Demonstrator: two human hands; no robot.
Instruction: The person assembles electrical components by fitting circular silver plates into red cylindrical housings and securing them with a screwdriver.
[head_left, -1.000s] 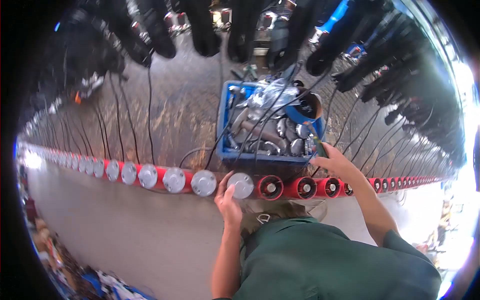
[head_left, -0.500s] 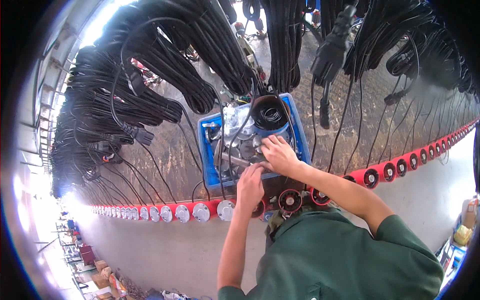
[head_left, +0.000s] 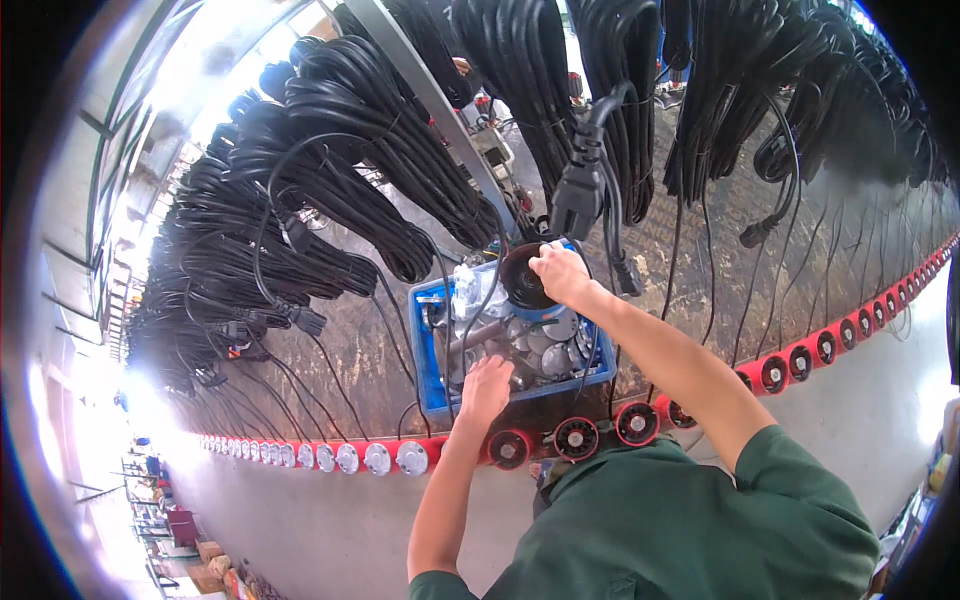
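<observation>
A blue plastic bin (head_left: 428, 400) on the worktop holds loose round silver metal parts (head_left: 560, 358), a clear plastic bag (head_left: 472, 292) and a round black tub (head_left: 522, 278) with thin black rings inside. My right hand (head_left: 562, 272) is at the tub's right rim, its fingers bent and closed over the opening; what they pinch is hidden. Over the bin's near side, my left hand (head_left: 487, 388) has its fingers curled together beside the metal parts. I cannot make out what lies between them. A grey-brown bar-shaped piece (head_left: 482, 335) lies in the bin beyond my left hand.
Along the table's near edge runs a row of red cylinders, with silver end caps (head_left: 411, 457) to the left and open black ends (head_left: 576, 438) to the right. Bundled black cables (head_left: 390, 150) hang beyond the bin, and a plug (head_left: 578, 195) dangles close to my right hand.
My right hand has moved away from my left hand, from over the metal parts to the black tub. My left hand stays near the bin's front. The view has shifted slightly.
</observation>
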